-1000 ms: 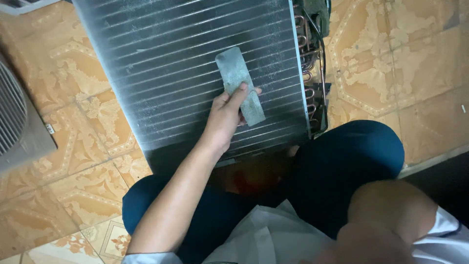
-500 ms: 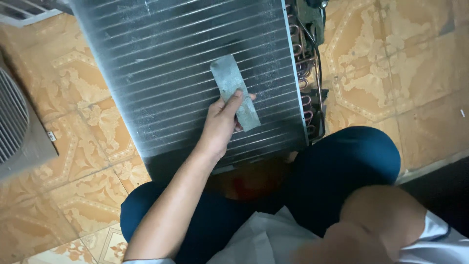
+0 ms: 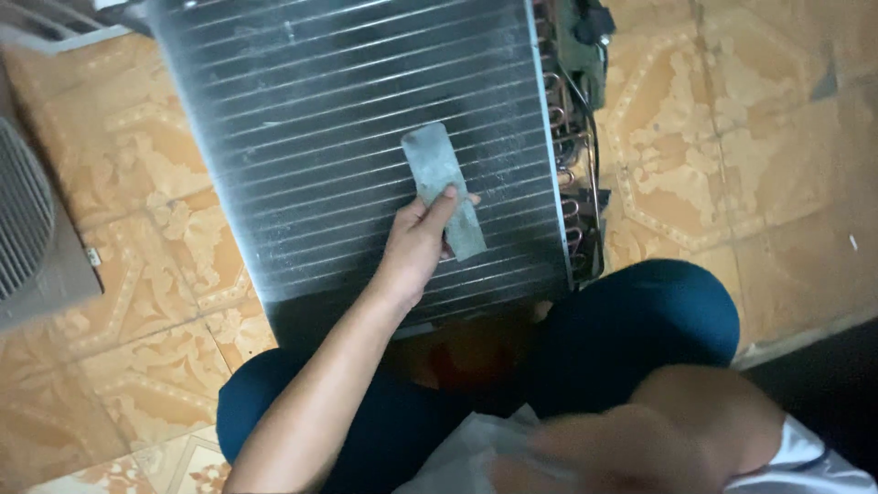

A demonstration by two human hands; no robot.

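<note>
Blue trousers (image 3: 640, 338): closest to the camera, knees spread, so the person squats right up against the work.
Right arm: blurry at the bottom edge, hand not visible, so can't tell what it's doing.
Left hand (image 3: 416, 247): fingers and thumb pinched on the lower half of a flat grey strip (image 3: 444, 190), pressing it down.
Strip: lies face-down and slanted across the fins, probably so its long edge bears on them.
Finned coil (image 3: 366, 137): lying flat on the floor, copper bends along its right side.
Floor tiles (image 3: 732, 137): orange patterned, grey grille (image 3: 27, 220) off left.
</note>
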